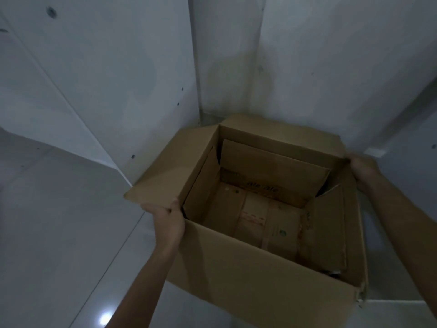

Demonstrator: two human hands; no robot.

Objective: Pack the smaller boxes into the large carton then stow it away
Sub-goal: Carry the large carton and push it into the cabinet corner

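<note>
A large brown carton (248, 268) fills the middle and right of the head view, open at the top with its flaps spread outward. Inside it sits a smaller open brown box (260, 216) with printed lettering, and flattened cardboard pieces (328, 228) stand along its right side. My left hand (168, 221) grips the carton's near-left corner at the rim. My right hand (364, 169) holds the far-right corner. The carton's far corner points into the corner of the room.
White walls (118, 79) meet in a corner (201, 110) right behind the carton. The floor (59, 233) is glossy pale tile with a light reflection near the lower left. A wall plane slants in at the far left.
</note>
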